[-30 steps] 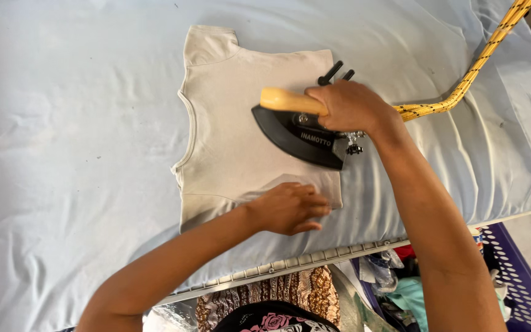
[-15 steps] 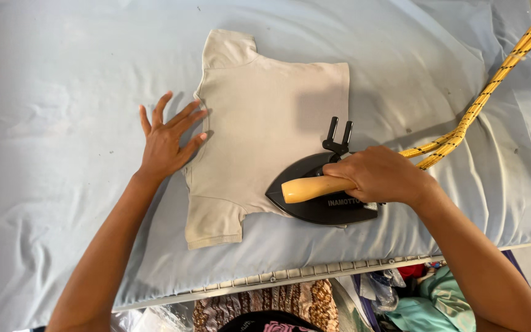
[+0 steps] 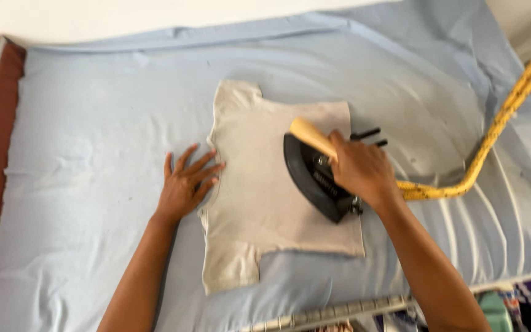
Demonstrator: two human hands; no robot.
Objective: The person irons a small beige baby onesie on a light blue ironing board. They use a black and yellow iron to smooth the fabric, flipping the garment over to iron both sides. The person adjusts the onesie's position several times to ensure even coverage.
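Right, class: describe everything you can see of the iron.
The iron is black, with a pointed sole and a pale wooden handle. It lies flat on the right part of a beige shirt spread on a light blue sheet. The right hand grips its handle. A yellow braided cord runs off from its back end.

A single head-worn camera looks steeply down from close above a blue padded table [image 3: 81,123], the person's forearms entering from six o'clock, wall at twelve o'clock.
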